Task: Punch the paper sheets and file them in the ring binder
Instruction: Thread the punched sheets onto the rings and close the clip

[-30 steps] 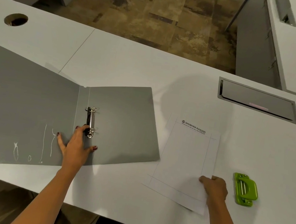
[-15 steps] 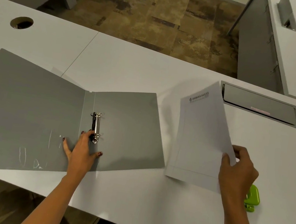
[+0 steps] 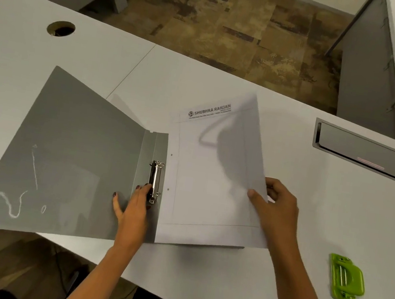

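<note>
**Sheets at the rings, not yet threaded**

The binder [image 3: 75, 156] lies open on the desk [image 3: 198, 272]. The sheets [image 3: 212, 177] hang over its right cover, hiding nearly all of it. The right hand [image 3: 277, 207] pinches their right edge, thumb on top and fingers beneath, so that side is raised. The left hand [image 3: 134, 206] lies stretched out on the spine, thumb spread onto the left cover and fingertips at the near end of the rings [image 3: 154, 181]. It grips nothing that I can see.

The sheets' long axis runs away from the person, leaning a little to the right. The letterhead [image 3: 210, 110] is at the far end. The punched edge faces left, and its two holes [image 3: 171, 155] sit just beside the rings but not on them.

Likely trouble:
- I cannot tell whether the rings are parted. If they are closed, the paper will only butt against them.
- The slight lean could let one hole catch while the other misses.
- Held by one edge only, the sheets may fan apart, so the holes no longer line up.
- Forcing a half-caught hole could tear it.

The punch [image 3: 346, 280] lies well apart to the right.
</note>
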`<action>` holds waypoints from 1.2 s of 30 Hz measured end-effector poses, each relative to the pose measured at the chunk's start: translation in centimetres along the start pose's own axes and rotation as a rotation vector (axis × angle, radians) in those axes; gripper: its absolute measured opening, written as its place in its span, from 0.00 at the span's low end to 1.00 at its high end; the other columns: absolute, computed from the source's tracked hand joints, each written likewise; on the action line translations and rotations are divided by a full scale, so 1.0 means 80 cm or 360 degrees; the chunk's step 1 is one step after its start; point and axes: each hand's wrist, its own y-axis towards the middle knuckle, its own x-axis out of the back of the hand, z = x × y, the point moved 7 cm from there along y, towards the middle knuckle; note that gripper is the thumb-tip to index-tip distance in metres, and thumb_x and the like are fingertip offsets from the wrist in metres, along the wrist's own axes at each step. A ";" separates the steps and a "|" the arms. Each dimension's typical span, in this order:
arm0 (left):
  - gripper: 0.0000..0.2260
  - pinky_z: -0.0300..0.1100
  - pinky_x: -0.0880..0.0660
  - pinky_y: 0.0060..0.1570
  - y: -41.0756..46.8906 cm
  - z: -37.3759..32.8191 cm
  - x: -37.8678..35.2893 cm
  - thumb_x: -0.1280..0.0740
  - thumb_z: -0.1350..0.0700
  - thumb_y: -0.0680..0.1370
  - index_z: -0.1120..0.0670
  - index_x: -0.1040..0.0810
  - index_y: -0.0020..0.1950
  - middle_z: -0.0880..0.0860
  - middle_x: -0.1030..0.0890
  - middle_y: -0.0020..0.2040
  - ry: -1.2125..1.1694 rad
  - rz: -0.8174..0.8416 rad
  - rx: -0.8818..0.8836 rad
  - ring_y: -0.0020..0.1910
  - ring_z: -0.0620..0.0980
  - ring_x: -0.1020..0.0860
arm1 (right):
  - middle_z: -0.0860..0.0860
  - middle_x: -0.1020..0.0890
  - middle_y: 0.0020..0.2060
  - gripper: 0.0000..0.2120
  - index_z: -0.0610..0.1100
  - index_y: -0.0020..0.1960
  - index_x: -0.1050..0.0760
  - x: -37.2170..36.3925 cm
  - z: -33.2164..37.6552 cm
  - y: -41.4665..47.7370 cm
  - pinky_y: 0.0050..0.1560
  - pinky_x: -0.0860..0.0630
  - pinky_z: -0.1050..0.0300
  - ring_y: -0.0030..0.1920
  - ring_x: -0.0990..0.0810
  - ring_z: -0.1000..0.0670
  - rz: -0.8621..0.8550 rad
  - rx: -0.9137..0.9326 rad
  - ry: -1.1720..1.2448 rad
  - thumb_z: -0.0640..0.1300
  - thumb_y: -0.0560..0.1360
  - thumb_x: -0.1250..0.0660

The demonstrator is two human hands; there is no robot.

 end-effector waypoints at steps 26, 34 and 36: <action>0.14 0.47 0.21 0.49 0.097 0.003 -0.001 0.31 0.53 0.75 0.55 0.21 0.59 0.58 0.19 0.53 -0.1546 0.0120 0.1229 0.42 0.53 0.23 | 0.45 0.20 0.59 0.18 0.41 0.62 0.27 -0.086 -0.048 0.015 0.56 0.27 0.57 0.58 0.22 0.45 0.0062 -0.0266 -0.0138 0.41 0.73 0.30; 0.14 0.45 0.23 0.44 0.107 0.008 -0.009 0.28 0.52 0.72 0.55 0.19 0.55 0.53 0.20 0.46 -0.1548 0.0073 0.1327 0.41 0.53 0.22 | 0.45 0.20 0.58 0.17 0.41 0.62 0.27 -0.087 -0.051 0.016 0.54 0.28 0.59 0.52 0.23 0.50 0.0067 -0.0256 -0.0161 0.41 0.74 0.30; 0.13 0.47 0.22 0.48 0.110 0.009 -0.011 0.27 0.52 0.72 0.56 0.19 0.54 0.54 0.20 0.45 -0.1545 0.0090 0.1356 0.42 0.54 0.22 | 0.45 0.20 0.58 0.18 0.41 0.62 0.27 -0.087 -0.052 0.016 0.54 0.28 0.59 0.54 0.22 0.48 0.0073 -0.0266 -0.0165 0.41 0.74 0.30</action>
